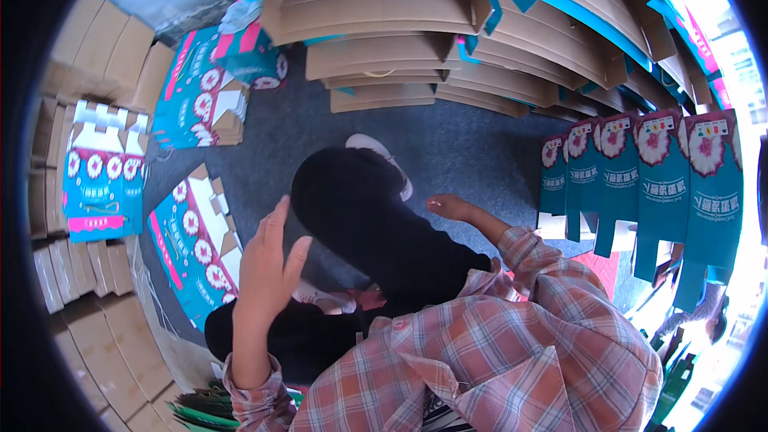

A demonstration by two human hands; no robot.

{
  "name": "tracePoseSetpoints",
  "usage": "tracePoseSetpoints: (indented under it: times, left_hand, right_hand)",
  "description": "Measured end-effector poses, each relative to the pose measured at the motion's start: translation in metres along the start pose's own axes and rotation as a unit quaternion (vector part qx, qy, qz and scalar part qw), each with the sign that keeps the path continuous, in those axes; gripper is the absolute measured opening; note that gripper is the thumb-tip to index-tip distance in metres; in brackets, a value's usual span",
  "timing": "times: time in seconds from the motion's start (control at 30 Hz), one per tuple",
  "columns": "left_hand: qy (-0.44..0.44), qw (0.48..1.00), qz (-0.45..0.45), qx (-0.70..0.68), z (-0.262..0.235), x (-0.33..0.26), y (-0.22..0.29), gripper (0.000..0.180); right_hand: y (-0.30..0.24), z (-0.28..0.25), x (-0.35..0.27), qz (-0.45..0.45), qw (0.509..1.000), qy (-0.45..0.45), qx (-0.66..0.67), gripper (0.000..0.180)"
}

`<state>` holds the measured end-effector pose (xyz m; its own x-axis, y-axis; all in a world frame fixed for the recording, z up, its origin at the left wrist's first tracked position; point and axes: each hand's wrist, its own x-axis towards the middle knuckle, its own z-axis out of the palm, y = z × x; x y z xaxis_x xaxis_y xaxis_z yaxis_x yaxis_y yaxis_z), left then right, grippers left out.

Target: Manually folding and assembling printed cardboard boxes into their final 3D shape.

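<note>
The head view shows the left hand [270, 278] open, fingers extended, empty, above the black trousers [352, 200]. The right hand [451, 207] is out past the knee; I cannot tell how far its fingers curl. Left of the left hand, a flattened teal carton [186, 244] lies on the floor [472, 140]. Brown-lined open cartons [376, 12] stand ahead, teal carton sleeves [662, 184] to the right.

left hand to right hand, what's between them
In the head view, a black-trousered leg lies between the left hand and the right hand, with a bit of grey floor showing beside the latter.
</note>
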<state>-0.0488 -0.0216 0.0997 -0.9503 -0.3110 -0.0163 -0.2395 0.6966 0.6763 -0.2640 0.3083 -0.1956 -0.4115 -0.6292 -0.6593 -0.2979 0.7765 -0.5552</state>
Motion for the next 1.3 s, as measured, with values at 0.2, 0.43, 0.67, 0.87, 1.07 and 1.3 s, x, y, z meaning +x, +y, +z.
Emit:
tracePoseSetpoints:
  times: [0.2,0.43,0.67,0.87,1.07,1.3]
  left_hand:
    - [0.002,0.987,-0.133,0.089,-0.005,-0.056,-0.096,0.044]
    - [0.057,0.991,-0.104,0.069,-0.009,-0.087,-0.098,0.038]
    - [0.103,0.984,-0.142,0.013,-0.016,-0.085,-0.073,0.039]
    - [0.150,0.985,-0.028,-0.075,-0.008,-0.062,-0.059,0.045]
    - [0.117,0.990,0.040,-0.065,-0.004,-0.053,-0.059,0.061]
    - [0.132,0.989,0.037,-0.054,-0.005,-0.045,-0.054,0.064]
  right_hand:
    - [-0.064,0.031,-0.041,-0.175,0.968,-0.068,0.168,0.040]
    - [-0.079,0.034,-0.049,-0.076,0.971,-0.091,0.209,0.037]
    - [-0.104,0.036,-0.058,-0.070,0.951,-0.114,0.277,0.028]
    - [-0.055,0.062,-0.007,-0.045,0.971,-0.074,0.224,0.034]
    - [-0.097,-0.001,0.005,0.006,0.927,-0.047,0.373,0.037]
    - [-0.134,-0.134,0.066,-0.123,0.830,0.135,0.528,0.041]
